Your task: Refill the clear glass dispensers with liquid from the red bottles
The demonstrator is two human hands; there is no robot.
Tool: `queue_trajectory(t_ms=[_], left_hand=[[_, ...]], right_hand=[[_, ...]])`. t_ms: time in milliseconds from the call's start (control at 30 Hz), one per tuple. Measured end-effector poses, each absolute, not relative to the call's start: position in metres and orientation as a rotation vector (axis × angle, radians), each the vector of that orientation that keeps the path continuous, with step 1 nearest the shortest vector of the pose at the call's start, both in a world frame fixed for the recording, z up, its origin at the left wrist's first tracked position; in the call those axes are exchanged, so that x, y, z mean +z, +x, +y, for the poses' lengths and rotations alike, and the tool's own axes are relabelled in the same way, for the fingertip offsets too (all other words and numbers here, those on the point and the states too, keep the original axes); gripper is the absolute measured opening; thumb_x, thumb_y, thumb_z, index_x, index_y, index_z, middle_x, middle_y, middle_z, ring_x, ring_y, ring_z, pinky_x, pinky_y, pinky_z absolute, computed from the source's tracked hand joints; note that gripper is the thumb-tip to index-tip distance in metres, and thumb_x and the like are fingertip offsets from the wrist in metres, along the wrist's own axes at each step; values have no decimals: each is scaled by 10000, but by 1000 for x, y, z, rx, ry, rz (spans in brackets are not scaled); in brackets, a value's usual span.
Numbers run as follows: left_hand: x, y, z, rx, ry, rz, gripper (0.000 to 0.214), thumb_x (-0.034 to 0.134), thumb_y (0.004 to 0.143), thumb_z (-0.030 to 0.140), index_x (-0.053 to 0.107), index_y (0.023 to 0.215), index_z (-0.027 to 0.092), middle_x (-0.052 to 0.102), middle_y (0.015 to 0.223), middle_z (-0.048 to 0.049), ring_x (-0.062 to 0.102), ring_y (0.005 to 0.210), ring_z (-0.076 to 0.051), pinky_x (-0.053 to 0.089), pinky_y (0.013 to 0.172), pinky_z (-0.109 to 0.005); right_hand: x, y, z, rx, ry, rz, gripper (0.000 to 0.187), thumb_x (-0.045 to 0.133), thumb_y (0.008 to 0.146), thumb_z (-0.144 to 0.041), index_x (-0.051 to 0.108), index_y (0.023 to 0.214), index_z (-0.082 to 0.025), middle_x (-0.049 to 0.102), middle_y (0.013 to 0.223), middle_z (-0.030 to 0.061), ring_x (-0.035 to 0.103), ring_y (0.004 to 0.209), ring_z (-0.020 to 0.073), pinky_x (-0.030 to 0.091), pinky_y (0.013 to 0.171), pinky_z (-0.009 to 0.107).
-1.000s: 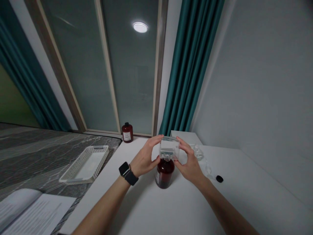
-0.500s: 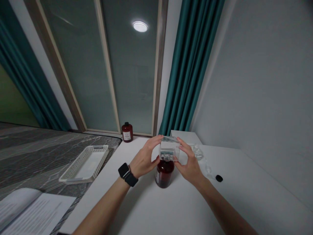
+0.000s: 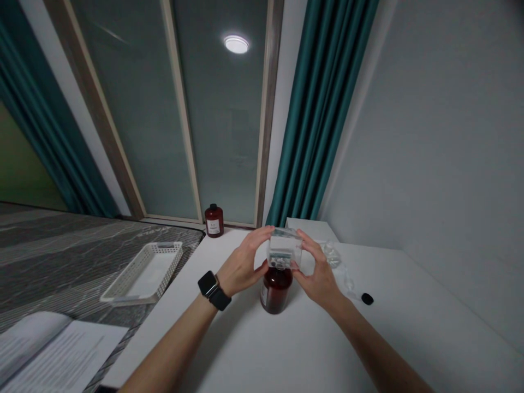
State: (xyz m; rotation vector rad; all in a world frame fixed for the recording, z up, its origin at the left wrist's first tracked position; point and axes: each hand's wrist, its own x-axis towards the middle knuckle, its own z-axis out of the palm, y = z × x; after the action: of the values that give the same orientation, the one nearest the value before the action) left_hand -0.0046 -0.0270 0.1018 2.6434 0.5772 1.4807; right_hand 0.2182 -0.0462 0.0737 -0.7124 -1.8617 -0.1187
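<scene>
The person's left hand [image 3: 242,263] grasps the left side of a clear, boxy container [image 3: 285,245], the right hand [image 3: 318,275] its right side, holding it over an upright red-brown bottle [image 3: 277,292]. A black-capped, labelled bottle [image 3: 214,221] stands far left; a round black piece [image 3: 367,298] lies right. Left, a white perforated basket [image 3: 168,277] shows a white bottom; the container's contents are unclear.

We see a white bench [image 3: 245,355] carrying an upright reddish-brown bottle [image 3: 277,296] near its middle, a second bottle [image 3: 214,222] at its far left corner, and crumpled clear plastic [image 3: 332,255] near a small black object [image 3: 367,298] on the right. Left of it, a dark grey surface [image 3: 61,245] bears a white basket [image 3: 168,277] and an open book [image 3: 77,355].
</scene>
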Motion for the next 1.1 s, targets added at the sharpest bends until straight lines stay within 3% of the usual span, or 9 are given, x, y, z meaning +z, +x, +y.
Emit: queue_trajectory(t_ms=[333,500,667,867,1100], left_hand=[[107,-8,-20,1282,2588,696,732,636,848,133,269,1472,240,458,1452,-143,484,1332,-297,489,1074,-545],[107,-7,-14,1225,2527,774,668,661,839,173,335,1421,199,492,1405,-164,520,1289,-306,490,1069,-542],[106,-6,-12,1162,2474,824,670,686,827,199,348,1406,203,499,1413,-156,527,1286,-301,481,1076,-533],[106,-10,-14,1192,2575,850,730,676,840,195,284,1456,229,470,1451,-147,489,1326,-299,451,1104,-527],[108,-10,-22,1285,2723,743,751,621,835,92,255,1477,222,468,1450,-159,458,1354,-300,426,1121,-552]], right_hand=[[80,222,-46,85,-849,-1899,686,589,847,-88,356,1436,-351,434,1501,86,437,1377,287,526,1001,537],[81,221,-41,200,-901,-1870,653,594,856,-135,373,1440,-324,479,1453,94,527,1274,273,563,945,476],[80,222,-39,258,-948,-1884,643,594,864,-168,369,1451,-309,503,1430,101,574,1204,269,537,976,498],[83,223,-42,120,-903,-1921,661,601,848,-130,374,1437,-327,468,1472,88,463,1349,293,464,1063,557],[83,227,-46,-180,-774,-2000,787,576,861,-64,242,1518,-339,420,1504,103,440,1370,294,456,1077,558]])
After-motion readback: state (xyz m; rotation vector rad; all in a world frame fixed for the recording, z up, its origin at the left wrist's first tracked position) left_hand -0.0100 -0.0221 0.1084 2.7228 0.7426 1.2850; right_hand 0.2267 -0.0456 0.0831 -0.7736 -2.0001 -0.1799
